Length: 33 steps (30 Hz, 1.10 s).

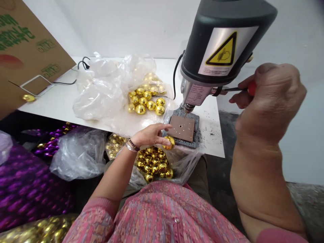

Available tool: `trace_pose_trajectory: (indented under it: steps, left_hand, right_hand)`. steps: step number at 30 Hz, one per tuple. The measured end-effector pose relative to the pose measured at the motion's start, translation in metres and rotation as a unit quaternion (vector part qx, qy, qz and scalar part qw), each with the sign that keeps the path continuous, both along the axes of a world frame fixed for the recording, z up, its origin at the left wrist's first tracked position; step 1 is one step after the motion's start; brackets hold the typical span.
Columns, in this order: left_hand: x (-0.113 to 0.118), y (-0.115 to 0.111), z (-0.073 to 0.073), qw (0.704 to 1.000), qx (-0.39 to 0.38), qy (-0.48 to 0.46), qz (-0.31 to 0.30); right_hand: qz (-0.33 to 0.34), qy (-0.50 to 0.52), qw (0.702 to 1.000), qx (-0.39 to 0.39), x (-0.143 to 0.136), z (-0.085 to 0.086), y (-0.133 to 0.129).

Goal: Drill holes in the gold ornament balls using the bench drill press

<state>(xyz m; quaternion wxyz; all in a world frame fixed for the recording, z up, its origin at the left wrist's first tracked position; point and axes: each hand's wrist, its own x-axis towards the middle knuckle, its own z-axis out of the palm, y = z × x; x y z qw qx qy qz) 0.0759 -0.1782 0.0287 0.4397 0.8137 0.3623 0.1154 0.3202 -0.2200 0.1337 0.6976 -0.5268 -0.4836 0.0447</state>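
My left hand (152, 134) reaches over the table's front edge with a small gold mirrored ball (169, 142) at the thumb; the index finger is stretched out above it, and the other fingers are hidden. Just beyond lies the drill press base with a brown board (182, 128) that has a hole in its middle. Above the board points the thin bit (186, 113) of the dark drill press (227, 20). My right hand (273, 91) is closed round the red knob (251, 88) of the press lever. Below my left hand, an open plastic bag on my lap holds several gold balls (153, 160).
More gold balls (143, 101) lie on clear plastic bags (103, 91) on the white table (50, 106). A cardboard box (30, 44) stands at left. Purple balls in a bag (27, 189) are at lower left. A black cable (176, 74) hangs behind the press; dark shavings (212, 132) lie beside it.
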Motion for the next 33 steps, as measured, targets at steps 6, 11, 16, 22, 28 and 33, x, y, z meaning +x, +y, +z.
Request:
trace_pose_trajectory:
  steps: [6, 11, 16, 22, 28, 33]
  left_hand:
    - [0.009, 0.047, -0.01, 0.944, 0.115, 0.034, 0.307]
    - [0.03, 0.073, -0.022, 0.916, 0.202, 0.17, 0.304]
    - [0.034, 0.076, -0.037, 0.916, 0.208, 0.215, 0.269]
    - [0.015, 0.068, -0.042, 0.943, 0.11, -0.043, 0.311]
    - [0.006, 0.034, -0.021, 0.923, -0.184, -0.25, 0.228]
    - [0.03, 0.02, -0.019, 0.94, -0.197, -0.201, 0.192]
  right_hand:
    - [-0.006, 0.0, 1.0, -0.004, 0.002, -0.005, -0.002]
    - [0.01, -0.005, 1.0, -0.009, 0.0, -0.006, -0.005]
    - [0.01, -0.01, 1.0, -0.015, -0.002, -0.006, -0.008]
    - [0.003, -0.015, 0.999, -0.034, -0.003, -0.007, -0.011]
    - [0.019, -0.006, 1.0, -0.012, -0.003, -0.007, -0.009]
    - [0.028, 0.003, 0.999, -0.027, -0.006, -0.003, -0.012]
